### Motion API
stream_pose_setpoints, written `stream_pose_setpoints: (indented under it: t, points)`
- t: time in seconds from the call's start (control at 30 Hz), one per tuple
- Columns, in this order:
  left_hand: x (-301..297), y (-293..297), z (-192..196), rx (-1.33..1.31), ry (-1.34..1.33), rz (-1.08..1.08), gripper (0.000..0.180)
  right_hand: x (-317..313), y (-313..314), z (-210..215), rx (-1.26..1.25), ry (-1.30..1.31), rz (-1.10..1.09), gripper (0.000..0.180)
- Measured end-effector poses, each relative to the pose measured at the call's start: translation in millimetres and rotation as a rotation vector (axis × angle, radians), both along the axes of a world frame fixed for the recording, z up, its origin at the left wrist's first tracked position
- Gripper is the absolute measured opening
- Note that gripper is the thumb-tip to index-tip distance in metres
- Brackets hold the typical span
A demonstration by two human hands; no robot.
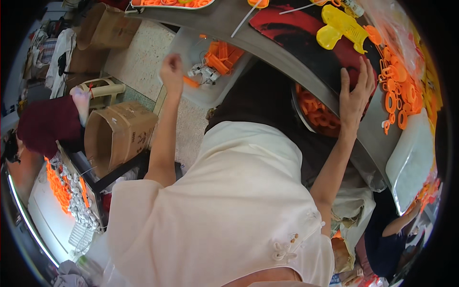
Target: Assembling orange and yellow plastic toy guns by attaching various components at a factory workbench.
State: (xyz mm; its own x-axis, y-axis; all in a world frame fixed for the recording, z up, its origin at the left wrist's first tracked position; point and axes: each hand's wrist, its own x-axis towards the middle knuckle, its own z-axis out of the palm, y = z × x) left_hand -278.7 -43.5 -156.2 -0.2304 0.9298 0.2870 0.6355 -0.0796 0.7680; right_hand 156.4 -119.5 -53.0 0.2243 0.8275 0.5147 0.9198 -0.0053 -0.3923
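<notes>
My left hand (172, 74) is raised beside a translucent plastic bin (217, 98), its fingers curled in. Whether anything sits inside those fingers is hidden. Orange plastic parts (222, 55) and a white-and-grey piece (204, 74) lie in the bin. At the table edge, my right hand (356, 93) has its fingers stretched out over a red-and-black mat (287, 26), with nothing seen in it. Beyond its fingertips lies a yellow plastic part (339, 31). Orange rings and small parts (399, 86) are heaped right of that hand.
Below the table edge, a round container (302, 112) holds orange pieces. An open cardboard box (119, 134) stands on the left. A white tray (409, 153) lies at the table's right end. Another person's arm (401, 222) shows at lower right, and another person in maroon (50, 122) at left.
</notes>
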Motion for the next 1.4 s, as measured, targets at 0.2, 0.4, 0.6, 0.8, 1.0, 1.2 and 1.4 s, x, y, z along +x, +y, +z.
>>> stream_pose_setpoints:
  t: [0.2, 0.4, 0.6, 0.8, 1.0, 1.2, 1.4]
  points:
    - [10, -28, -106, -0.162, 0.671, -0.450, 0.039, 3, -3, -3, -0.094, 0.015, -0.008, 0.051]
    - [20, 33, -112, -0.637, 0.661, -0.526, 0.046, 7, -5, -7, -0.119, 0.014, -0.026, 0.045]
    - [-17, 40, -14, -0.359, -0.044, -0.303, 0.048, 2, -5, 1, -0.106, 0.086, -0.018, 0.043]
    - [32, -14, 99, -0.331, -1.048, -0.293, 0.042, -30, -10, 25, 0.185, 0.099, 0.046, 0.024]
    - [93, -33, 133, -0.397, -1.287, -0.383, 0.035, -138, -23, 34, 0.238, 0.269, 0.561, 0.027]
    - [148, -51, 133, -0.510, -1.389, -0.429, 0.026, -160, -14, -1, 0.203, 0.207, 0.512, 0.037]
    - [159, -60, 125, -0.615, -1.442, -0.466, 0.029, -144, -26, -7, 0.364, 0.307, 0.525, 0.030]
